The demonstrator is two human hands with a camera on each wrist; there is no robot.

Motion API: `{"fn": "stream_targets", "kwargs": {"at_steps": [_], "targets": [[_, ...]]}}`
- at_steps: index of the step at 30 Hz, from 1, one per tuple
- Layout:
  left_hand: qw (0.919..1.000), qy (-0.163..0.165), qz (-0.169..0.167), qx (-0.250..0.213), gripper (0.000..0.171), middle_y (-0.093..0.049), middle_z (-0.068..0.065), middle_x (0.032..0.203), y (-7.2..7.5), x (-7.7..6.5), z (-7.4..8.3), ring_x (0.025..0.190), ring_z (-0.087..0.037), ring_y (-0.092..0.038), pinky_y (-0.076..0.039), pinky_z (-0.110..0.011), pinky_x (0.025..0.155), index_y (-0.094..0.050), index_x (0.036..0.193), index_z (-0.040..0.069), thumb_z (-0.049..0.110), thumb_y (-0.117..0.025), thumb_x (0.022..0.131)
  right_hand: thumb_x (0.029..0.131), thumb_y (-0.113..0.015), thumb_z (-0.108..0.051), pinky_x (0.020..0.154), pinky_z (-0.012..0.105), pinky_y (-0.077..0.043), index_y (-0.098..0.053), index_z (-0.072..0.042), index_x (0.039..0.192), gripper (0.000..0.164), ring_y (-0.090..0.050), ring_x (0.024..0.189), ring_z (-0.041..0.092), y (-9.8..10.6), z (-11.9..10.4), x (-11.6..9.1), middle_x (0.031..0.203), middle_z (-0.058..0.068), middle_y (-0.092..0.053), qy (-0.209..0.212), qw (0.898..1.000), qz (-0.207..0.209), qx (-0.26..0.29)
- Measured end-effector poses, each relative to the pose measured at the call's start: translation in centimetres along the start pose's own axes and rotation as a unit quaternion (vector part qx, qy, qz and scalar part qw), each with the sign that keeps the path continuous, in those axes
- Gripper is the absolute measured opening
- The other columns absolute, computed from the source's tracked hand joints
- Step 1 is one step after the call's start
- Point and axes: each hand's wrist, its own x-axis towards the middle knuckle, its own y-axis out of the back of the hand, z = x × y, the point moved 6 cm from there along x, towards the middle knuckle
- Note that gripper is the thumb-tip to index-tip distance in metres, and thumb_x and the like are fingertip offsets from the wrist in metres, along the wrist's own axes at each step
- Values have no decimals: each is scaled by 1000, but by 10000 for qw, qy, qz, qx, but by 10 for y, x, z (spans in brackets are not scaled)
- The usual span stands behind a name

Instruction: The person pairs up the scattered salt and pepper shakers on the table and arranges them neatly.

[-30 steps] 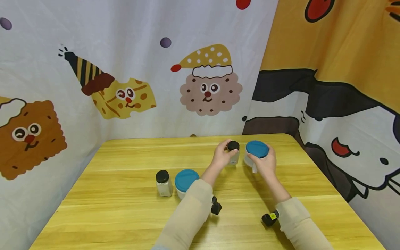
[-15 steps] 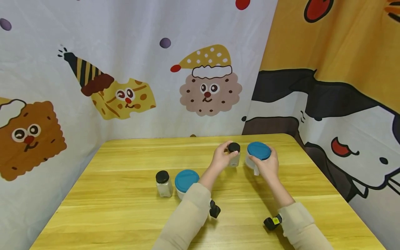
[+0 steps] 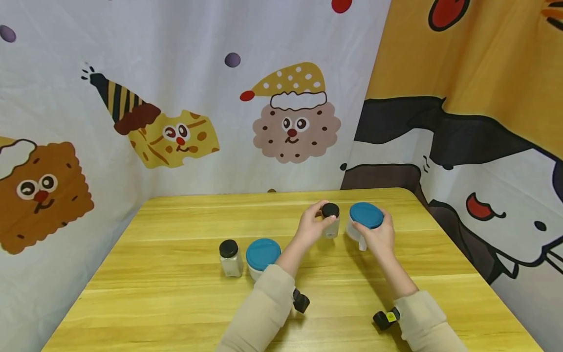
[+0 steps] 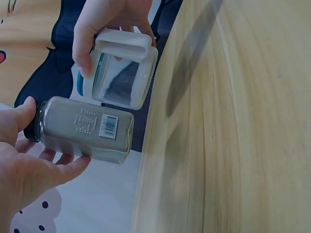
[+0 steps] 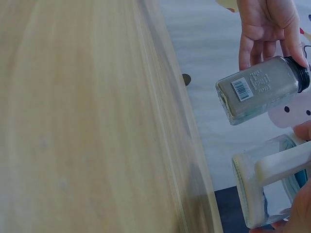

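My left hand [image 3: 309, 231] grips a square glass jar [image 4: 82, 125] near its black screw lid, thumb on one side and fingers on the other. A barcode label and raised lettering show on the jar, which looks filled with a greyish powder. To its right, my right hand [image 3: 381, 238] holds a clear container [image 5: 282, 164] with a blue lid and a white handle. Both wrist views show the two vessels side by side, a small gap apart, raised over the table with their shadows below.
A second black-lidded jar [image 3: 231, 261] stands left of centre on the wooden table [image 3: 154, 303]. Right beside it sits another blue-lidded container [image 3: 263, 254], partly behind my left sleeve [image 3: 264, 305]. A cartoon-print curtain [image 3: 184, 58] hangs behind the table.
Both hands, with the jar and the container, have shifted slightly toward me and to the right. The jar and container standing on the table stay put.
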Motion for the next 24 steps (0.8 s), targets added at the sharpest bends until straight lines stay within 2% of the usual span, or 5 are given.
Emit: {"fn": "stream_targets", "kwargs": {"at_steps": [10,16,24], "targets": [[9997,80,71,-217,48,-48,-6,140,3,-7,1,120,-30,-49,-51,-31,81,-55,136,13,14,-68,90,76,-82,-32,99,59,-33,-23,-3,149,98,-38,127,43,3,1,-6,144,24,-35,-115,9999,-51,7],[9999,149,40,-76,47,-51,-5,135,2,-13,1,120,-30,-49,-51,-32,82,-56,134,16,15,-69,89,76,-82,-30,99,59,-33,-24,-2,148,97,-37,127,42,4,0,-9,144,24,-35,-77,9999,-74,128],[9999,82,-72,-134,49,-48,-8,139,0,-21,-1,123,-32,-48,-50,-31,84,-54,137,13,15,-69,90,76,-82,-27,100,59,-32,-22,-1,148,97,-36,128,43,5,0,-14,144,25,-34,-70,9998,-99,177]]}}
